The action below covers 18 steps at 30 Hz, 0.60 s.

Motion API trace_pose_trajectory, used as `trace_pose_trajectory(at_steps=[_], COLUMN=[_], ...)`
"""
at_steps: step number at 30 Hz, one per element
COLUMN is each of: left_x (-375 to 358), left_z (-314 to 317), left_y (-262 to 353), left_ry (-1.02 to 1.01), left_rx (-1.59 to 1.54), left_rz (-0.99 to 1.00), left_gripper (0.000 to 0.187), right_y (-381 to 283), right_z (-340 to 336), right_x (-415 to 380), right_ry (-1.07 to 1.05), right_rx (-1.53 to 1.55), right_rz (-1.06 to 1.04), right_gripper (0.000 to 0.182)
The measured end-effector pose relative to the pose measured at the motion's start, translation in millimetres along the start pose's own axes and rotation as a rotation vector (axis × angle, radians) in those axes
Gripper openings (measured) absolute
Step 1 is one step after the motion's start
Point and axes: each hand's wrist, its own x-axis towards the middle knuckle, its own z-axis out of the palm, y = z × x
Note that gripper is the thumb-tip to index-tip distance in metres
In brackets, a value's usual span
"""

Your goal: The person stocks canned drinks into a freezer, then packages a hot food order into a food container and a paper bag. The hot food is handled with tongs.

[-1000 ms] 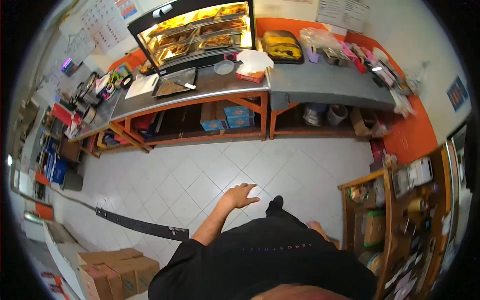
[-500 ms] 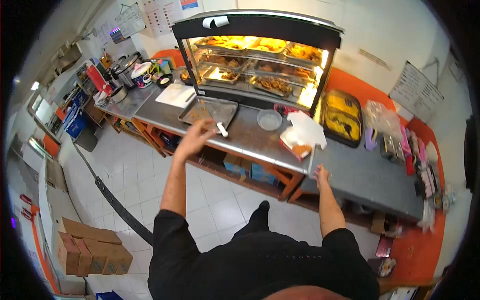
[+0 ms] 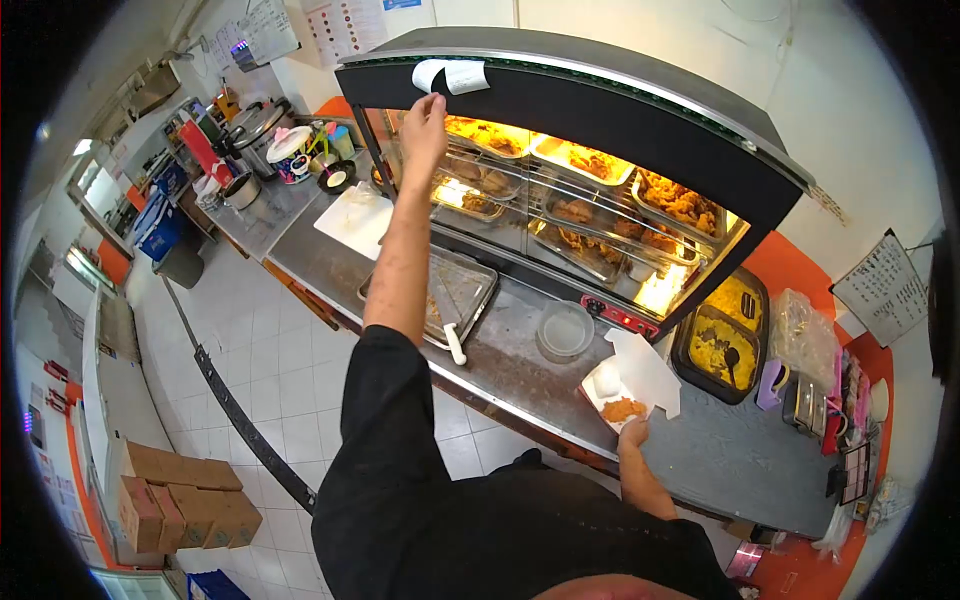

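Note:
My left hand [image 3: 425, 125] is raised at the top edge of the heated display case [image 3: 600, 110], just under a white paper slip [image 3: 466, 76]; its fingers are pinched together, and whether they hold anything is too small to tell. Down at the counter's front, my right hand [image 3: 633, 432] touches the lower corner of an open white box [image 3: 650, 378]. Fried chicken [image 3: 622, 409] and a white round portion [image 3: 606, 378] lie inside that box. Beside it stands a clear round bowl [image 3: 565, 331]. A white-handled knife [image 3: 455, 344] rests across the metal tray's [image 3: 487, 290] edge.
Trays of fried food [image 3: 680, 205] fill the lit case. Right of it is a black two-part tray of yellow food [image 3: 722, 345]. A white cutting board [image 3: 357, 222] lies to the left. Cardboard boxes [image 3: 190, 500] stand on the floor at lower left.
My left hand has risen from above the metal tray to the case's top edge. My right hand has reached the box. The view has shifted closer to the case.

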Motion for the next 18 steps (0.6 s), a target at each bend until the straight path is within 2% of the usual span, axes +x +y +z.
trace_pose_trajectory(at_steps=[1, 2, 4, 5, 6, 8, 9, 10, 12, 13, 14, 16, 17, 18], left_x=[5, 9, 14, 32, 49, 84, 108, 139, 123, 122, 118, 122, 115, 98], left_z=[10, 13, 14, 11, 4, 1, -1, -7, -17, -21, -28, -43, -43, -44], left_y=[6, 11, 24, 12, 6, -12, -34, -68, -40, -31, -24, -34, -39, -34], left_ry=[0.033, 0.033, 0.495, 0.481, 0.392, 0.301, 0.199, -0.086, -0.235, -0.339, -0.361, -0.472, -0.474, -0.392], left_rx=[-0.146, -0.144, 0.324, 0.219, 0.197, 0.266, -0.004, -0.190, -0.253, -0.214, -0.115, -0.263, -0.262, -0.603], left_rz=[-0.087, -0.090, 0.119, 0.054, -0.084, -0.172, -0.209, -0.254, -0.452, -0.476, -0.513, -0.692, -0.692, -0.703], left_gripper=[0.041, 0.041, 0.040, 0.043, 0.051, 0.064, 0.070, 0.064, 0.056, 0.050, 0.044, 0.039, 0.039, 0.037], right_y=[-2, -3, -9, -13, -13, -3, 9, 14, 23, 36, 50, 75, 80, 85], right_z=[-3, -7, -20, -22, -23, -35, -37, -47, -70, -74, -78, -84, -88, -92], right_x=[-2, -3, -9, -10, -5, 8, 20, 22, 32, 43, 51, 61, 62, 63], right_ry=[0.018, 0.037, 0.091, 0.149, 0.155, 0.165, 0.167, 0.166, 0.112, 0.124, 0.129, 0.208, 0.183, 0.183], right_rx=[-0.017, -0.034, -0.016, 0.006, 0.011, -0.006, -0.041, -0.042, -0.063, -0.116, -0.111, -0.020, 0.026, 0.028], right_rz=[0.011, 0.020, 0.006, -0.007, -0.006, -0.027, -0.029, -0.027, -0.084, -0.083, -0.080, -0.251, -0.164, -0.162], right_gripper=[0.061, 0.062, 0.062, 0.062, 0.062, 0.056, 0.056, 0.056, 0.055, 0.055, 0.055, 0.057, 0.056, 0.056])
